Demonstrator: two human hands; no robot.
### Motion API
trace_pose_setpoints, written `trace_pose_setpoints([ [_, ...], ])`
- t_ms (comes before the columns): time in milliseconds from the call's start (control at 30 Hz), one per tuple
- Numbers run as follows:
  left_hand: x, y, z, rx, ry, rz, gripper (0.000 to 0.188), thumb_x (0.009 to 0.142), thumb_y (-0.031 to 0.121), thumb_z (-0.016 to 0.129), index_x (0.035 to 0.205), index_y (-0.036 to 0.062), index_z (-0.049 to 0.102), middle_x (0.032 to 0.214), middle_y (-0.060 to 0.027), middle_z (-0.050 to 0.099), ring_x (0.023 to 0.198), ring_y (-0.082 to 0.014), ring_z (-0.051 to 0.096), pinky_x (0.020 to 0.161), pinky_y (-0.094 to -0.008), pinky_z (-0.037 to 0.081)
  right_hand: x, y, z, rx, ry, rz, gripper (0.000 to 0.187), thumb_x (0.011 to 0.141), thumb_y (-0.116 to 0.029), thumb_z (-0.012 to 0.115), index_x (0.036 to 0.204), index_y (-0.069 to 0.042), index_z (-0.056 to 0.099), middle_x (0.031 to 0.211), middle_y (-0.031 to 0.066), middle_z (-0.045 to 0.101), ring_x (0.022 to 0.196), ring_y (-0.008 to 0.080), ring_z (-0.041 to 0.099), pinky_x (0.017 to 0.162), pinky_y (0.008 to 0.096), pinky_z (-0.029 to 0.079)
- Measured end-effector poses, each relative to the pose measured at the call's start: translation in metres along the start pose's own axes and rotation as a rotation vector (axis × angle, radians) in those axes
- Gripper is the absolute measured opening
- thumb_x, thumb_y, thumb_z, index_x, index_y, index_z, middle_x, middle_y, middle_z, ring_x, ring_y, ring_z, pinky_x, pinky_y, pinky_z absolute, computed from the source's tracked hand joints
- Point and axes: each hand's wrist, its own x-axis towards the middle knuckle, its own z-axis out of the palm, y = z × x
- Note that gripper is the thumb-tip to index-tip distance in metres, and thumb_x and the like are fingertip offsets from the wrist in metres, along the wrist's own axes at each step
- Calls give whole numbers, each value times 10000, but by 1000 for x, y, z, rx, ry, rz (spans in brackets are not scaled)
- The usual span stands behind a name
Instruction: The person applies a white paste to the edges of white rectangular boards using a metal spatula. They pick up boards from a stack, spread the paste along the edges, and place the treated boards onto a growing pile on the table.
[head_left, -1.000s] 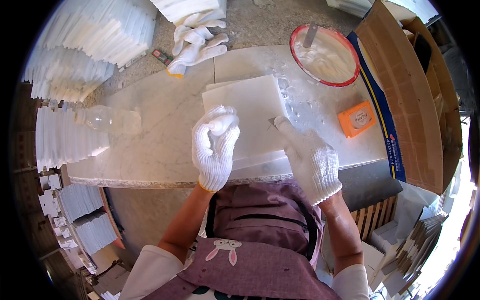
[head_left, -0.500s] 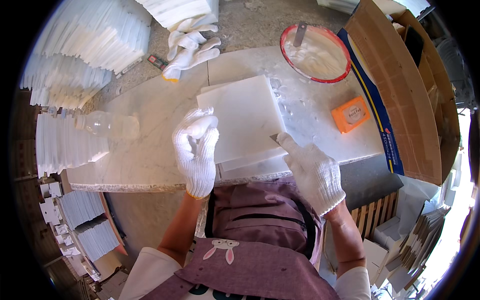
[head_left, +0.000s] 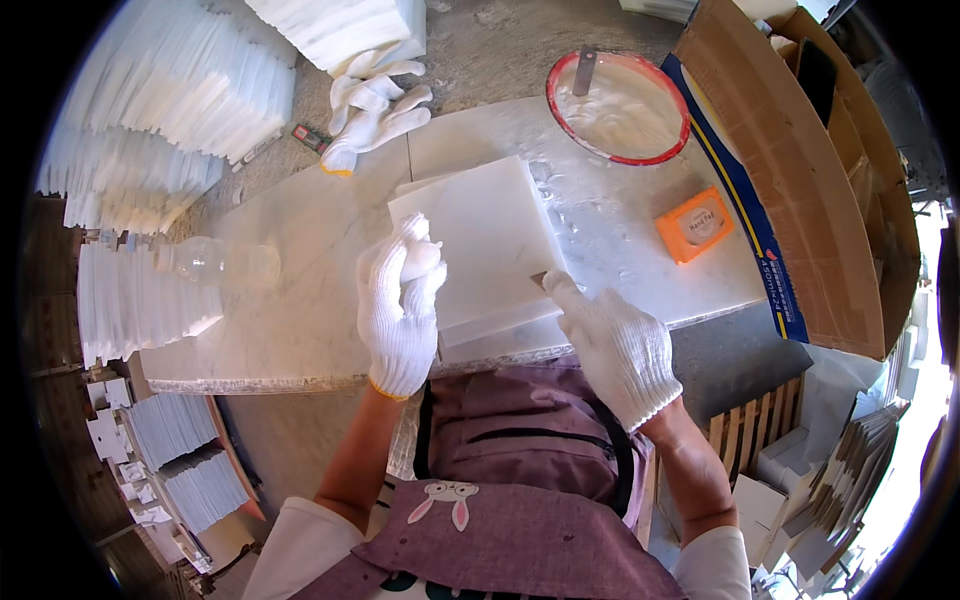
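White knit gloves cover both of my hands. My left hand (head_left: 397, 310) is raised over the left edge of a small stack of smooth white square tiles (head_left: 490, 235). Its fingers curl round a smooth white lump (head_left: 421, 260), whose kind I cannot make out. At the tiles' right edge, my right hand (head_left: 620, 345) is closed on a scraper; only the tip of its metal blade (head_left: 540, 280) shows past the fingers, and the handle is hidden in the glove. The tiles lie slightly fanned on a pale marble tabletop (head_left: 310, 310).
At the back right stands a red-rimmed bowl (head_left: 625, 155) of white paste with a metal blade in it. An orange box (head_left: 694, 225) and a large cardboard box (head_left: 790, 170) are on the right. Spare gloves (head_left: 375, 110), a clear bottle (head_left: 220, 262) and stacked white slabs (head_left: 180, 75) occupy the left.
My left hand has turned and shifted slightly right, its fingers closing further round the white lump. My right hand, with the scraper, has moved a little left. The whole view has shifted slightly.
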Motion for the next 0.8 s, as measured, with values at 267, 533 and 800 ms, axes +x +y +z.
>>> trace_pose_setpoints([
  [267, 14, -13, -8, 445, -113, 430, 447, 819, -25, 745, 1244, 86, 663, 1255, -105, 615, 1143, -272, 595, 996, -382, 493, -47, 0, 23, 541, 142, 2, 436, 907, -8, 630, 1335, -91, 634, 784, 116, 627, 615, 229, 642, 602, 339, 538],
  [533, 18, -15, 1, 726, -183, 544, 526, 739, 45, 774, 1245, 158, 685, 1192, -22, 620, 1174, -272, 541, 1035, -416, 466, -53, 2, 13, 644, 78, 13, 410, 967, 10, 597, 1371, -61, 602, 867, 108, 636, 784, 173, 695, 711, 283, 583],
  [800, 26, -6, 9, 809, -118, 763, 452, 750, 62, 727, 1195, 136, 703, 1093, -45, 528, 1080, -244, 541, 1007, -452, 488, -57, 2, 11, 767, 38, 74, 393, 985, 16, 570, 1371, -52, 598, 928, 105, 633, 790, 178, 695, 740, 283, 604],
])
